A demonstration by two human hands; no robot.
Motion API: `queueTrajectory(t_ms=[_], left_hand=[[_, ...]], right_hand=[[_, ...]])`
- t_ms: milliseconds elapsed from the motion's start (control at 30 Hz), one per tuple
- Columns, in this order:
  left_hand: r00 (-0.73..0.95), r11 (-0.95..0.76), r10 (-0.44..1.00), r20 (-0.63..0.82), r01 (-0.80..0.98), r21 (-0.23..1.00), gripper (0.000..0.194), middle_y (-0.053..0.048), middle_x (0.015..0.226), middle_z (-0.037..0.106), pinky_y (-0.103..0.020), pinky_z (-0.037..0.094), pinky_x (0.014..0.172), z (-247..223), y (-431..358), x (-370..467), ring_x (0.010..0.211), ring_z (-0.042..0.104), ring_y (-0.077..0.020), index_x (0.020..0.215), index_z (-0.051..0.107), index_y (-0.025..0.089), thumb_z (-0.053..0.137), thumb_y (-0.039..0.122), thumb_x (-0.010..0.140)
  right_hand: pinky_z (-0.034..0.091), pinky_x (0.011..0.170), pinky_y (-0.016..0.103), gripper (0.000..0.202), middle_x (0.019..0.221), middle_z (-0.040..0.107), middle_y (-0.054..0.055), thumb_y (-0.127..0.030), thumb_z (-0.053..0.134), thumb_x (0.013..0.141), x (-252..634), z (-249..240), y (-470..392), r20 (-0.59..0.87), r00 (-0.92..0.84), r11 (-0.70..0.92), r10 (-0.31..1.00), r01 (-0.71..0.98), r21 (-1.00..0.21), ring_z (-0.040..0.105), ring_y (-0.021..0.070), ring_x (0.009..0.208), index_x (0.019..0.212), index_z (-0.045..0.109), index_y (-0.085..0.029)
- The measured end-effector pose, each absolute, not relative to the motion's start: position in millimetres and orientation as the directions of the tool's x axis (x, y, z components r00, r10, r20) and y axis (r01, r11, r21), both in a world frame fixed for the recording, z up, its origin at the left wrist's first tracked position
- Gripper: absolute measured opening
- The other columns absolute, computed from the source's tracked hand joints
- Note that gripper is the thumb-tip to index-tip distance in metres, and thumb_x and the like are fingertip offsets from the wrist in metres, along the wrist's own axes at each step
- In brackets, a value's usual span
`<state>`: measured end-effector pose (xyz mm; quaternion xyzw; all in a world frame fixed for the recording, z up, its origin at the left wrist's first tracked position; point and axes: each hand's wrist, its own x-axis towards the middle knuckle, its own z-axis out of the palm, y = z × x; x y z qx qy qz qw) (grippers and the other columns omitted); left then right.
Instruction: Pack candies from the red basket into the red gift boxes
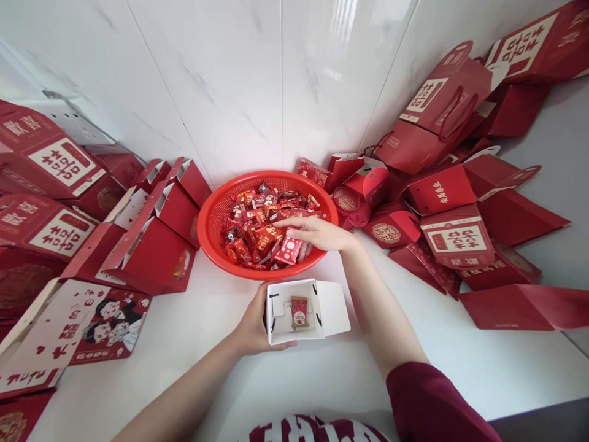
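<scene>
My left hand [255, 325] grips the side of a small open carton [271, 331], white inside, with its lid flap swung out to the right. At the bottom of that carton lies one red wrapped candy [299, 312]. Over the right part of a red plastic basket [216, 261], my right hand [317, 235] has its fingers partly curled around a pinkish-red candy packet [289, 250] with white print. Some of those fingertips are hidden among the sweets. Many red and orange wrapped candies [264, 236] fill the basket.
Red gift boxes [156, 258] stand to the left, one bearing a cartoon couple [110, 325]. More red boxes [455, 236] are piled on the right. A white tiled wall [243, 92] rises behind the basket, and a power strip [76, 120] sits at the left back.
</scene>
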<state>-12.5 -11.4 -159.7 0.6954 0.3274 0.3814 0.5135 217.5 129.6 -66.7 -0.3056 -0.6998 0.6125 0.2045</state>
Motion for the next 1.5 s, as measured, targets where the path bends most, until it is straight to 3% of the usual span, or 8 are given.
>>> queueTrajectory(t_ms=[267,400,600,767,1067,1333,1433,1500], left_hand=[[0.524,-0.187,0.843,0.120,0.077,0.979,0.101,-0.016,0.140,0.047,-0.050,0.043,0.107,-153.3,-9.3,-11.1,0.129,0.050,-0.0367,0.143,0.026,0.025,0.087,0.031,0.062],[0.538,-0.197,0.834,0.123,0.082,0.977,0.103,-0.016,0.141,0.046,-0.052,0.042,0.108,-153.2,-8.5,-11.8,0.130,0.049,-0.0373,0.145,0.024,0.026,0.087,0.032,0.063],[0.540,-0.213,0.832,0.126,0.102,0.972,0.103,-0.016,0.141,0.047,-0.053,0.042,0.107,-154.1,-8.5,-12.3,0.129,0.050,-0.0377,0.145,0.025,0.025,0.087,0.030,0.063],[0.537,-0.216,0.831,0.147,0.068,0.974,0.107,-0.015,0.148,0.040,-0.053,0.040,0.110,-154.8,-8.4,-11.5,0.134,0.045,-0.0383,0.147,0.023,0.028,0.088,0.030,0.061],[0.538,-0.198,0.833,0.132,0.067,0.978,0.103,-0.016,0.146,0.042,-0.052,0.040,0.110,-152.0,-9.6,-10.2,0.134,0.045,-0.0379,0.146,0.025,0.026,0.088,0.028,0.064],[0.510,-0.149,0.859,0.040,0.174,0.973,0.108,-0.017,0.150,0.041,-0.056,0.038,0.111,-137.6,-22.1,-9.0,0.136,0.043,-0.0405,0.149,0.028,0.026,0.090,0.034,0.061],[0.466,-0.193,0.884,0.049,0.267,0.944,0.102,-0.014,0.147,0.046,-0.057,0.037,0.113,-132.1,-28.2,-8.7,0.135,0.044,-0.0420,0.147,0.038,0.028,0.090,0.035,0.059],[0.437,-0.214,0.895,0.091,0.239,0.947,0.101,-0.011,0.146,0.049,-0.055,0.038,0.113,-126.3,-33.2,-11.3,0.136,0.044,-0.0409,0.148,0.039,0.031,0.089,0.032,0.061]], right_hand=[[0.040,0.041,0.013,0.024,0.059,0.055,-0.008,-0.037,0.066,0.092,220.3,-69.8,129.4,0.089,-0.626,0.099,0.775,-0.019,-0.995,0.048,0.0043,0.043,0.104,0.059,-0.017],[0.039,0.040,0.013,0.025,0.064,0.060,-0.007,-0.037,0.069,0.089,225.0,-58.4,118.6,0.072,-0.717,0.020,0.694,-0.081,-0.997,0.050,0.0045,0.043,0.099,0.057,-0.018],[0.048,0.052,0.020,0.017,0.077,0.071,0.001,-0.032,0.062,0.091,227.0,-19.8,80.9,-0.254,-0.844,0.203,0.473,0.385,-0.900,0.065,0.0113,0.058,0.096,0.067,-0.017],[0.045,0.064,0.024,0.019,0.081,0.073,0.001,-0.022,0.054,0.094,232.1,-3.1,68.8,-0.057,-0.719,0.507,0.692,0.541,-0.671,0.065,0.0141,0.071,0.090,0.071,-0.017],[0.047,0.083,0.032,0.020,0.108,0.073,0.004,-0.028,0.050,0.098,257.7,-20.8,79.6,-0.044,-0.407,0.317,0.912,0.769,-0.556,0.067,0.0215,0.098,0.105,0.067,-0.022],[0.049,0.083,0.032,0.018,0.105,0.073,0.007,-0.024,0.052,0.098,227.8,-6.2,39.9,0.107,-0.541,0.503,0.835,0.667,-0.550,0.068,0.0205,0.093,0.107,0.067,-0.019],[0.049,0.085,0.032,0.017,0.106,0.071,0.008,-0.026,0.059,0.095,200.0,-19.7,11.7,0.237,-0.746,0.737,0.622,0.455,-0.500,0.065,0.0203,0.097,0.109,0.065,-0.018],[0.047,0.094,0.038,0.038,0.116,0.068,0.011,-0.042,0.068,0.089,190.9,-35.0,-6.0,0.266,-0.823,0.828,0.502,0.369,-0.423,0.062,0.0242,0.107,0.116,0.062,-0.016]])
